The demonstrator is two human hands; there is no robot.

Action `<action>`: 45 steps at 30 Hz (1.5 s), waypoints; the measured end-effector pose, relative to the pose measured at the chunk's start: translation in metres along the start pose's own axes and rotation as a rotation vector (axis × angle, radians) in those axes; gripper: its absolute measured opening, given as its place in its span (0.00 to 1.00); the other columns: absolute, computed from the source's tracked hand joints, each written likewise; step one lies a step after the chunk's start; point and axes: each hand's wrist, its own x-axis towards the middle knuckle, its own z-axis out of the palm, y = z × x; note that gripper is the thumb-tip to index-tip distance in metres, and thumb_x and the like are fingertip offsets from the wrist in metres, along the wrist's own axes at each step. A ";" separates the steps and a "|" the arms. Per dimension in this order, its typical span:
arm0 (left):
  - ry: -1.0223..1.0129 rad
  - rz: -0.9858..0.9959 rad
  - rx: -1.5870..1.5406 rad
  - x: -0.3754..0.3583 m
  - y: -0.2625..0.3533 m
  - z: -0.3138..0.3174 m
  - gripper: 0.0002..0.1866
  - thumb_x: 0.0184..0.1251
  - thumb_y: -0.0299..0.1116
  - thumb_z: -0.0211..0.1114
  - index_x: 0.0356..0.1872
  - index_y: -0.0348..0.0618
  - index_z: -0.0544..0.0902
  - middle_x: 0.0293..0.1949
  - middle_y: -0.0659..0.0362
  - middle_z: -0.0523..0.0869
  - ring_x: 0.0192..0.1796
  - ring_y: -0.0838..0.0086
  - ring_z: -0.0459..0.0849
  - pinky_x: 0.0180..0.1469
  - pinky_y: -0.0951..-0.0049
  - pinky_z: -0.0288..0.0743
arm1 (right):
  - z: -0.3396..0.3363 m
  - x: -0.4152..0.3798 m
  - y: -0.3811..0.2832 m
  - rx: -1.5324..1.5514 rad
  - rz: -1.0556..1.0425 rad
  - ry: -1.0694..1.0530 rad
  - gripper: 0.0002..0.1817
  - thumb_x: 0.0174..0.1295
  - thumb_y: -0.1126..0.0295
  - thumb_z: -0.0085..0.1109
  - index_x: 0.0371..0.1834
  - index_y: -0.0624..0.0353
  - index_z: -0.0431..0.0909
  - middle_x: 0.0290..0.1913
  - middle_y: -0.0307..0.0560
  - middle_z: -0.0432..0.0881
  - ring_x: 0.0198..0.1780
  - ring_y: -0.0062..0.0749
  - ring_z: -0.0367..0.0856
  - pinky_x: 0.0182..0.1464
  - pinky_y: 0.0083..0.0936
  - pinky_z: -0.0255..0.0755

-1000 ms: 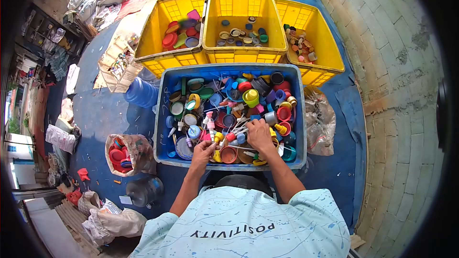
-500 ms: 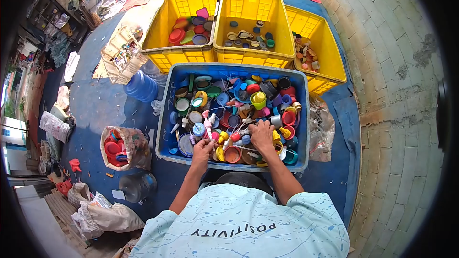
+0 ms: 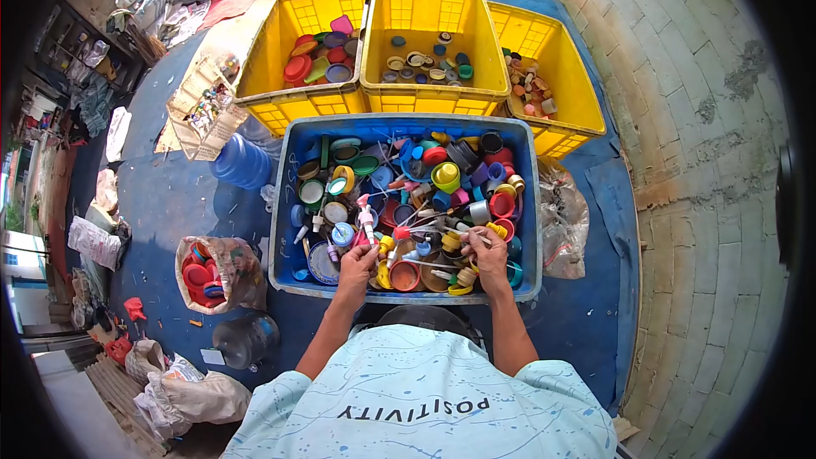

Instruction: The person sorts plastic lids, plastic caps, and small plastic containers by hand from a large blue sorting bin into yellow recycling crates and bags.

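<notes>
A blue tub (image 3: 279, 204) full of mixed plastic caps, lids and pump tops stands in front of me. Over its near left part, my left hand (image 3: 357, 263) is closed on a pink and white pump top (image 3: 366, 219), whose head points away from me. My right hand (image 3: 487, 253) is over the near right part, its fingers pinched around a thin pale tube (image 3: 476, 239). Beside that hand lie a yellow cap (image 3: 496, 230) and red caps. An orange-brown lid (image 3: 405, 275) lies between the two hands.
Behind the tub stand three yellow crates (image 3: 438, 102) with sorted caps. A sack (image 3: 246, 276) of red lids and a clear grey bottle (image 3: 246, 340) are at the left, near a blue water jug (image 3: 242, 161). A plastic bag (image 3: 563, 221) touches the tub's right side; a block wall (image 3: 697, 204) rises beyond.
My right hand has moved right and now lifts a thin tube out of the pile. My left hand keeps the pump top. The view has shifted slightly.
</notes>
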 end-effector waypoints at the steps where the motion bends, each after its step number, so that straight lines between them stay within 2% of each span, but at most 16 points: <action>1: -0.005 -0.009 0.003 0.000 0.001 0.003 0.11 0.68 0.37 0.64 0.44 0.42 0.79 0.32 0.65 0.83 0.28 0.86 0.74 0.31 0.84 0.67 | -0.004 -0.003 0.000 0.101 0.053 -0.023 0.09 0.67 0.66 0.59 0.44 0.59 0.78 0.37 0.43 0.83 0.32 0.19 0.79 0.34 0.14 0.71; 5: -0.026 -0.008 0.013 -0.002 0.003 0.015 0.10 0.68 0.37 0.64 0.43 0.42 0.80 0.32 0.65 0.83 0.28 0.87 0.73 0.31 0.84 0.67 | -0.011 -0.009 0.002 0.262 0.142 -0.086 0.11 0.64 0.70 0.58 0.46 0.64 0.76 0.38 0.46 0.82 0.34 0.22 0.81 0.34 0.15 0.74; 9: -0.031 -0.003 0.018 0.000 0.002 0.022 0.10 0.68 0.36 0.63 0.43 0.40 0.79 0.32 0.64 0.83 0.28 0.87 0.73 0.30 0.84 0.67 | -0.011 -0.009 0.009 0.326 0.160 -0.092 0.14 0.64 0.66 0.60 0.46 0.67 0.77 0.38 0.47 0.82 0.33 0.24 0.81 0.35 0.15 0.74; 13: -0.012 0.001 0.028 0.001 -0.003 0.027 0.11 0.69 0.35 0.63 0.43 0.39 0.79 0.32 0.63 0.84 0.27 0.86 0.73 0.29 0.85 0.67 | -0.013 -0.009 0.012 0.321 0.201 -0.070 0.21 0.67 0.57 0.58 0.42 0.70 0.78 0.35 0.48 0.81 0.30 0.23 0.80 0.32 0.16 0.76; 17: 0.018 0.007 0.016 0.000 -0.013 0.032 0.10 0.69 0.35 0.63 0.43 0.39 0.79 0.32 0.63 0.84 0.26 0.86 0.74 0.28 0.85 0.68 | -0.008 -0.004 0.003 0.054 0.323 -0.003 0.27 0.64 0.50 0.60 0.41 0.70 0.78 0.31 0.46 0.80 0.24 0.22 0.79 0.24 0.15 0.75; 21: 0.027 0.018 0.005 -0.002 -0.022 0.038 0.10 0.69 0.36 0.63 0.41 0.40 0.80 0.31 0.64 0.83 0.27 0.86 0.75 0.29 0.84 0.69 | -0.006 0.007 -0.014 -0.399 0.296 -0.068 0.27 0.62 0.46 0.60 0.28 0.66 0.81 0.20 0.41 0.78 0.23 0.20 0.79 0.22 0.14 0.72; 24: 0.044 0.026 -0.004 -0.005 -0.026 0.041 0.09 0.68 0.36 0.64 0.40 0.41 0.80 0.30 0.65 0.83 0.27 0.86 0.74 0.29 0.84 0.69 | 0.006 0.018 -0.038 -0.593 0.419 -0.066 0.29 0.58 0.45 0.62 0.23 0.67 0.83 0.17 0.45 0.80 0.24 0.26 0.82 0.26 0.22 0.74; 27: 0.052 0.039 -0.008 -0.006 -0.027 0.041 0.09 0.69 0.36 0.64 0.40 0.41 0.81 0.30 0.66 0.82 0.26 0.86 0.73 0.28 0.84 0.68 | 0.010 0.033 -0.031 -1.005 0.206 -0.202 0.29 0.54 0.46 0.64 0.27 0.69 0.84 0.22 0.53 0.83 0.27 0.38 0.85 0.34 0.31 0.77; 28: 0.059 0.042 -0.014 -0.007 -0.028 0.040 0.09 0.69 0.36 0.64 0.39 0.41 0.81 0.30 0.66 0.82 0.26 0.86 0.73 0.28 0.83 0.68 | 0.009 0.037 -0.024 -1.057 0.152 -0.230 0.25 0.54 0.49 0.63 0.30 0.66 0.86 0.28 0.59 0.85 0.34 0.49 0.86 0.43 0.36 0.77; 32: 0.077 0.066 -0.047 -0.011 -0.031 0.035 0.09 0.69 0.35 0.63 0.41 0.40 0.80 0.31 0.65 0.83 0.26 0.87 0.73 0.28 0.83 0.68 | 0.010 0.040 -0.009 -0.982 0.019 -0.175 0.19 0.57 0.54 0.60 0.32 0.60 0.86 0.31 0.58 0.85 0.39 0.54 0.84 0.46 0.40 0.75; 35: 0.115 0.077 -0.084 -0.016 -0.034 0.032 0.09 0.69 0.35 0.62 0.39 0.40 0.81 0.29 0.66 0.83 0.25 0.87 0.73 0.27 0.84 0.66 | 0.008 0.038 -0.007 -0.998 -0.063 -0.154 0.20 0.59 0.53 0.60 0.31 0.64 0.85 0.25 0.56 0.83 0.32 0.46 0.84 0.40 0.37 0.75; 39: 0.157 0.081 -0.091 -0.032 -0.026 0.034 0.09 0.69 0.34 0.62 0.39 0.39 0.81 0.29 0.65 0.83 0.25 0.87 0.73 0.26 0.84 0.65 | 0.000 0.028 0.002 -0.992 -0.290 -0.200 0.17 0.59 0.59 0.61 0.31 0.65 0.84 0.23 0.56 0.81 0.25 0.43 0.82 0.33 0.34 0.73; 40: 0.155 0.097 -0.089 -0.035 -0.027 0.032 0.09 0.69 0.34 0.62 0.40 0.39 0.81 0.29 0.65 0.84 0.26 0.86 0.73 0.27 0.84 0.65 | 0.001 0.025 -0.001 -0.995 -0.286 -0.233 0.13 0.60 0.64 0.62 0.33 0.65 0.84 0.20 0.50 0.81 0.20 0.33 0.80 0.27 0.28 0.71; 43: 0.202 0.120 -0.079 -0.045 -0.023 0.029 0.09 0.69 0.34 0.62 0.41 0.38 0.81 0.29 0.65 0.84 0.26 0.86 0.73 0.28 0.83 0.65 | 0.017 0.004 -0.012 -0.676 -0.113 -0.250 0.10 0.62 0.68 0.61 0.37 0.65 0.84 0.19 0.42 0.79 0.20 0.22 0.77 0.24 0.22 0.69; 44: 0.209 0.121 -0.110 -0.048 -0.023 0.026 0.09 0.69 0.34 0.63 0.41 0.38 0.80 0.29 0.64 0.84 0.25 0.86 0.73 0.29 0.83 0.65 | 0.019 0.003 -0.009 -0.695 -0.189 -0.277 0.09 0.63 0.71 0.60 0.41 0.64 0.85 0.19 0.37 0.78 0.20 0.16 0.76 0.23 0.17 0.68; 45: 0.210 0.125 -0.124 -0.051 -0.022 0.023 0.09 0.69 0.35 0.63 0.41 0.39 0.80 0.30 0.64 0.84 0.25 0.87 0.73 0.29 0.83 0.66 | 0.023 0.001 -0.006 -0.677 -0.229 -0.289 0.09 0.63 0.71 0.60 0.42 0.63 0.85 0.20 0.37 0.78 0.20 0.16 0.75 0.23 0.17 0.68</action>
